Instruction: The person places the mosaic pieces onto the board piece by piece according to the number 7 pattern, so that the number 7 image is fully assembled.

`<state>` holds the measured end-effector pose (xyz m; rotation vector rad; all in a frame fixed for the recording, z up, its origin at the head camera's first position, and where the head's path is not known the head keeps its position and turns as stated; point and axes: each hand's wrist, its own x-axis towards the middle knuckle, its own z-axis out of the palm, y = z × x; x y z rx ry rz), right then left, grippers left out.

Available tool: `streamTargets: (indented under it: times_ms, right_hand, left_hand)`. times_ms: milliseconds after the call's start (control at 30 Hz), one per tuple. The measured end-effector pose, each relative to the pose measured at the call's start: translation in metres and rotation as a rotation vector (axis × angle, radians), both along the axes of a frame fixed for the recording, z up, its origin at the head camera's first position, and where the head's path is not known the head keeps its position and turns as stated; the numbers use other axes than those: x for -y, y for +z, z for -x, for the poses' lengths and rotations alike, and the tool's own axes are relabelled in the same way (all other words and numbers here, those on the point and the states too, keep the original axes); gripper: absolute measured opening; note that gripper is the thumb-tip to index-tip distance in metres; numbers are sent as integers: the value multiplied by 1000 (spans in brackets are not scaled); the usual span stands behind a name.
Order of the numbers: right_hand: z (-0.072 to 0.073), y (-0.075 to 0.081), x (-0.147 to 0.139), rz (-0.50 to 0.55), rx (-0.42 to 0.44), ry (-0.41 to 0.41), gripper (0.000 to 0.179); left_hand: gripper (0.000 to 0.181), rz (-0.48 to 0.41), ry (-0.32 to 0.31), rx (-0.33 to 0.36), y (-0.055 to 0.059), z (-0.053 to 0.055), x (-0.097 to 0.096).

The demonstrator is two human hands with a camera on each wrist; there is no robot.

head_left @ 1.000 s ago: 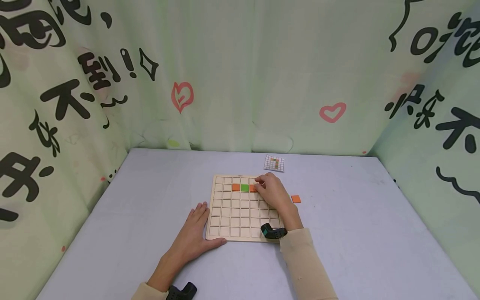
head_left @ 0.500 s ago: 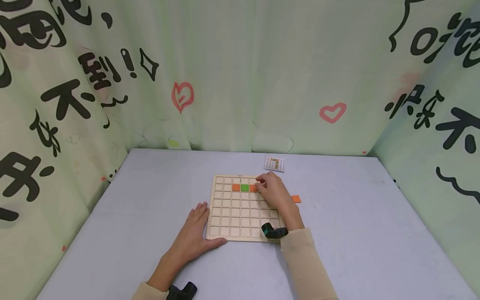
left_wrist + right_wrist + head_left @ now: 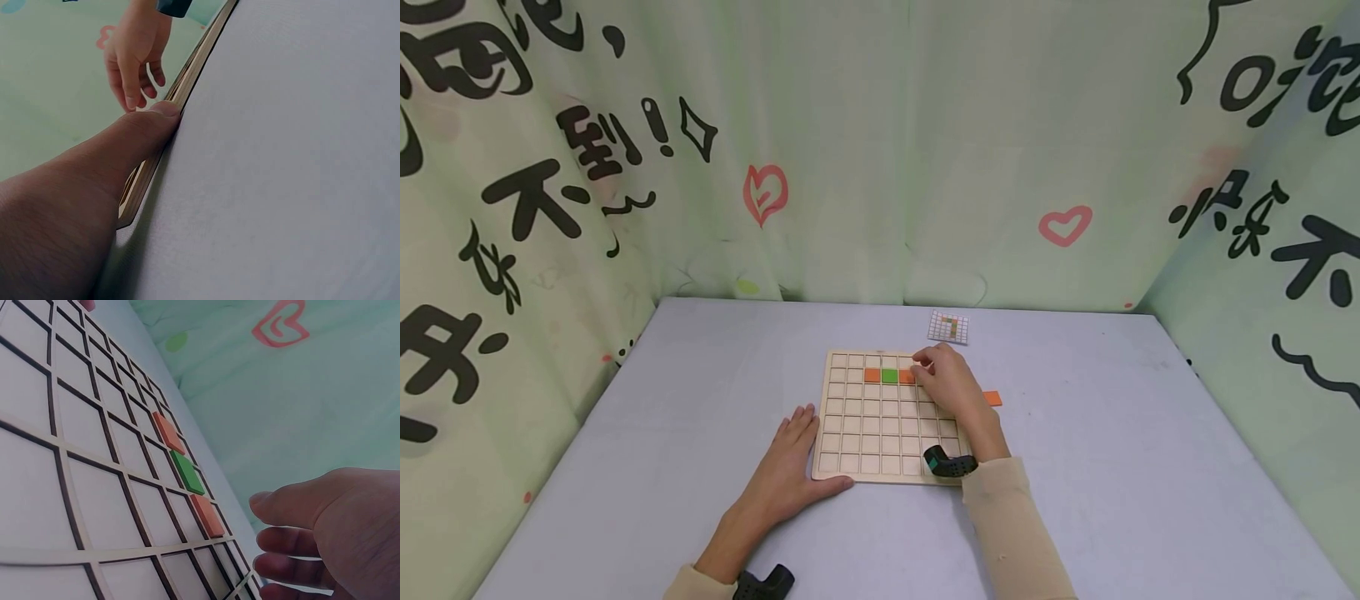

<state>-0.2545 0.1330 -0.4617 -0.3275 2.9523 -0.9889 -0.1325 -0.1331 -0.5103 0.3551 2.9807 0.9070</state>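
A wooden grid board lies on the table with three tiles in a row near its far side: an orange tile, a green tile and another orange tile. My left hand rests straight-fingered along the board's left edge, its thumb against the front edge. Over the far right part of the board is my right hand, fingertips right beside the right-hand orange tile. Its fingers bend loosely in the right wrist view, and nothing shows between them. The hand hides several squares.
A loose orange tile lies right of the board, partly covered by the right wrist. Behind the board sits a small card printed with a coloured grid pattern. A printed curtain hangs behind the white table.
Both hands stay nearly still. The right wrist has edged slightly rightward, covering a little more of the loose orange tile.
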Motion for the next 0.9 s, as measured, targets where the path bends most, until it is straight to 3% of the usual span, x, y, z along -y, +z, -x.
streamTargets:
  times_ms: [900]
  right_hand:
    - [1,4,-5,-11,-17,-18,32]
  left_hand:
    - [110,-2,3,-3,0,0,0]
